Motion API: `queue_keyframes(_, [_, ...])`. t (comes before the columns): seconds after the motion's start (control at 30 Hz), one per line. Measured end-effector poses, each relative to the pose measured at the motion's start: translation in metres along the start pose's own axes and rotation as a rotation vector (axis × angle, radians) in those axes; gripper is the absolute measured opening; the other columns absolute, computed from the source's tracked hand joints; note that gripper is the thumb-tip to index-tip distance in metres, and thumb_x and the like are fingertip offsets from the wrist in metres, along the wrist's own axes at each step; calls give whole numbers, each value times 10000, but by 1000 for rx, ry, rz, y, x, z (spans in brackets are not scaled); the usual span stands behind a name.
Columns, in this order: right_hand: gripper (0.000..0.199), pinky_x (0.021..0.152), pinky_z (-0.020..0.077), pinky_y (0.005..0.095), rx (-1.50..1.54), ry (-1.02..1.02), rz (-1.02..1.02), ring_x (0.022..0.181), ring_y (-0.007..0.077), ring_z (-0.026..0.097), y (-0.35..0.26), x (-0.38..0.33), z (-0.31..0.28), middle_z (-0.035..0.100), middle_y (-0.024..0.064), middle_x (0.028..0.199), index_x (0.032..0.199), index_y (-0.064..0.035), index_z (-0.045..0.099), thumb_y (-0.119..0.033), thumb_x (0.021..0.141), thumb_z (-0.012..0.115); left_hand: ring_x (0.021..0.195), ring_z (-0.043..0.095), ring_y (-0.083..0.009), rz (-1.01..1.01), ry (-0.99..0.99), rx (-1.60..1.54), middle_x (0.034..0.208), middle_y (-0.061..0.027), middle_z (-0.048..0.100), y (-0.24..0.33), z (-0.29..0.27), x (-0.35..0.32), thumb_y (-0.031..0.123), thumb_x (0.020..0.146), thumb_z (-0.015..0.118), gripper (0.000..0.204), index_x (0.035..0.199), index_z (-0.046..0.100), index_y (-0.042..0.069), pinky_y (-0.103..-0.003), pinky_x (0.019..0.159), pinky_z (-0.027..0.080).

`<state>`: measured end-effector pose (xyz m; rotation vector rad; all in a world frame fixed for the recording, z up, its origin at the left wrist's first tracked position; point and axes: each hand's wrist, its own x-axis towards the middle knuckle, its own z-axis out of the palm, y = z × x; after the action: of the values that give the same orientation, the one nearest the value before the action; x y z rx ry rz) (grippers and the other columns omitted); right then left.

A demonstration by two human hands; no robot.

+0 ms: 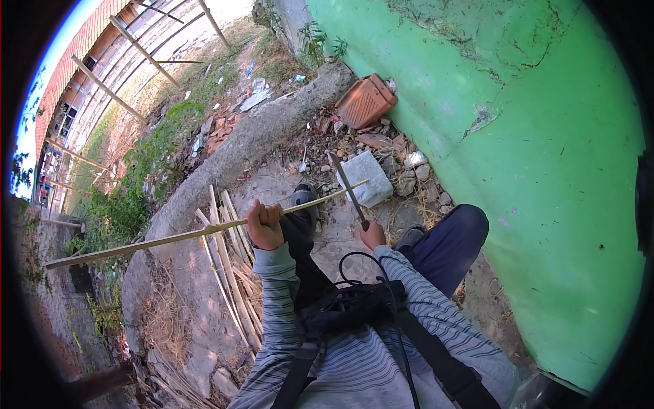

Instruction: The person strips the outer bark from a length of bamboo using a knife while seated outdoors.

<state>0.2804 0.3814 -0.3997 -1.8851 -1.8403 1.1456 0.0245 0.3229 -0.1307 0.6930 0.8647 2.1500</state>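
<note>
My left hand [265,225] is closed around a long, thin bamboo strip [163,239]. The strip reaches far out to the left. Its other end lies over a pale, squarish block [373,174] on the ground ahead of me. In my closed right hand [372,236] is the handle of a machete [348,187] with a long dark blade pointing away from me. Near its far end the strip meets the blade beside the block; I cannot tell whether the edge is cutting into it.
Several split bamboo strips [228,266] lie on the ground left of my legs. Stacked orange roof tiles [366,101] lean by a green wall [531,177] on the right. Rubble surrounds the block. A low curved concrete ridge [238,146] runs along the left; a black cable [398,327] hangs over my front.
</note>
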Motion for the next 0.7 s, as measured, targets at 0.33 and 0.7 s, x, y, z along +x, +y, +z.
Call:
queue_keyframes(0.33, [232,481,498,369,391,-231,97,517,215,631,12,10,11,624,111,635,742,-7,593,-200,794,711,475,183,-114,1,-108,28,530,26,200,7,2,4,251,1022,419,419,636,284,157,-327,530,253])
queue_keyframes(0.7, [192,452,346,247,1138,-664,384,449,52,376,-28,4,-32,391,-67,577,803,-109,479,-178,887,637,1481,194,-359,147,-352,473,1563,-217,260,32,60,65,453,722,835,1119,1536,140,126,-530,1190,140])
